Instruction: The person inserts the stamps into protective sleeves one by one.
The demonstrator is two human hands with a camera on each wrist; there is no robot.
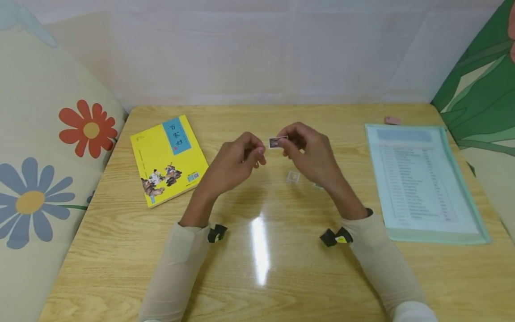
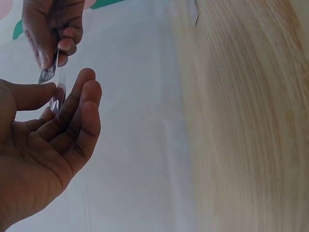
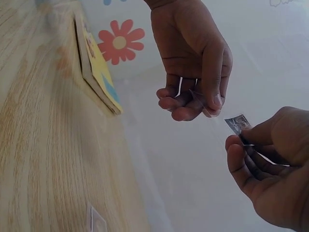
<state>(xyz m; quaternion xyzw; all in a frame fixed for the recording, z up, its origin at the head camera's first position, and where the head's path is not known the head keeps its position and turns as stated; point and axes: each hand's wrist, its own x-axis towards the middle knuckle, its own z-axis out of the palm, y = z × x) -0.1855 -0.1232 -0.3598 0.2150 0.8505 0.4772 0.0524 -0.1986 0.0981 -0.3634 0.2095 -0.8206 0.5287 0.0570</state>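
Observation:
Above the table, my right hand (image 1: 311, 150) pinches a small stamp-like picture card (image 1: 275, 142), dark with a pale border, between thumb and fingers. Facing it, my left hand (image 1: 237, 158) holds a thin, clear plastic piece (image 2: 58, 100) between thumb and fingers, like a small sleeve. In the left wrist view the card's lower edge comes close to the top of the plastic. The right wrist view shows the card (image 3: 236, 124) tilted, one corner free of the fingers. Beneath the right hand, a small clear square (image 1: 293, 177) with a round mark lies on the wood.
A yellow book (image 1: 166, 156) lies at the left of the wooden table. To the right is a pale green document folder (image 1: 430, 235) holding a printed sheet, with a small pink block (image 1: 392, 120) behind it. Another small piece (image 1: 318, 185) peeks out beside the right wrist.

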